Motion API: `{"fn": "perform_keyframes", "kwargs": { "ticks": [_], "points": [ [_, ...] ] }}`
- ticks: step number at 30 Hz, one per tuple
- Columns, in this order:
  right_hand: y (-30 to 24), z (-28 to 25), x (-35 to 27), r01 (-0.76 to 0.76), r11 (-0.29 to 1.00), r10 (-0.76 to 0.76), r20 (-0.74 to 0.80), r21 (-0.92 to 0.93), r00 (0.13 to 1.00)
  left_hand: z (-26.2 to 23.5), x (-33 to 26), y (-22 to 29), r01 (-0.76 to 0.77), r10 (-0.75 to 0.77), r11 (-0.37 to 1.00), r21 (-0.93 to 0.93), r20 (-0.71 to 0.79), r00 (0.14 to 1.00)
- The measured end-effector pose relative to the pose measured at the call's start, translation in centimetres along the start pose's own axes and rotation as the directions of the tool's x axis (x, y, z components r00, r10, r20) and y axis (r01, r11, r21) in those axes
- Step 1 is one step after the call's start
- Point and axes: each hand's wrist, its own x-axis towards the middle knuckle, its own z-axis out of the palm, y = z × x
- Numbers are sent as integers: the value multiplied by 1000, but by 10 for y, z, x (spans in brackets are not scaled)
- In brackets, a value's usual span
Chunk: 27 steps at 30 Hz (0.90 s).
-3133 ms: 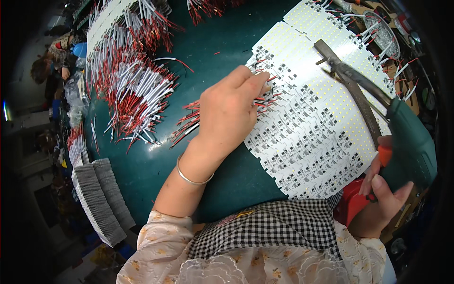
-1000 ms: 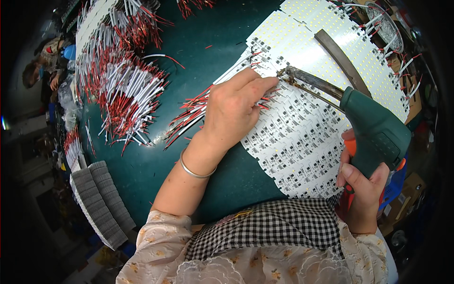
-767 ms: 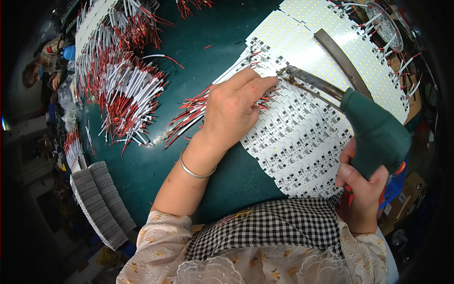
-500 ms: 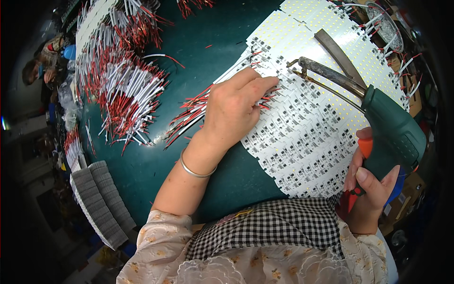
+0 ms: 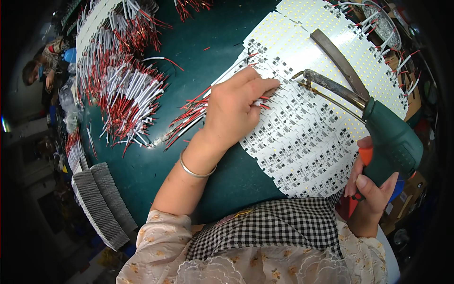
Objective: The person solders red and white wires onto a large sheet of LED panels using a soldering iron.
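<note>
Soldering gun (image 5: 395, 142) has drawn back rightward from the left hand (image 5: 231, 106), where its tip stood a second ago; the tip now hangs over the sheet of white boards (image 5: 302, 137), apart from the left fingertips. The left hand holds its position at the sheet's left edge. Judged from this, contact at the wires (image 5: 189, 113) is broken off, and the work stands between touches.

Right hand (image 5: 373, 189): grip closed round the gun's handle, at the sheet's lower right edge. Left hand: grip narrow, closed over the wires; what thumb and forefinger pinch is hidden.

Condition: wires are white, red and black, fanned on the green surface (image 5: 198, 42) left of the sheet, some red ends reaching over it. Gun body is green, barrel dark and stained. Sheet carries yellow squares and black components; joint quality cannot be told.
</note>
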Motion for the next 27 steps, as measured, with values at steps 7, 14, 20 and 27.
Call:
{"fn": "perform_keyframes", "kwargs": {
  "ticks": [7, 14, 20, 27],
  "points": [
    [0, -2, 0, -33, 999, 34, 48, -28, 998, 4, -3, -1, -114, 125, 984, 137, -75, 989],
    [2, 6, 2, -96, 995, 98, 47, -37, 994, 3, -5, 0, -63, 72, 987, 145, -59, 996],
    [4, 15, 8, -86, 995, 90, 89, -49, 992, 7, -5, -3, -77, 87, 990, 116, -86, 993],
    [17, 7, 10, -59, 995, 70, 164, -77, 984, 3, -4, 2, -28, 36, 989, 144, -51, 998]
  ]
}}
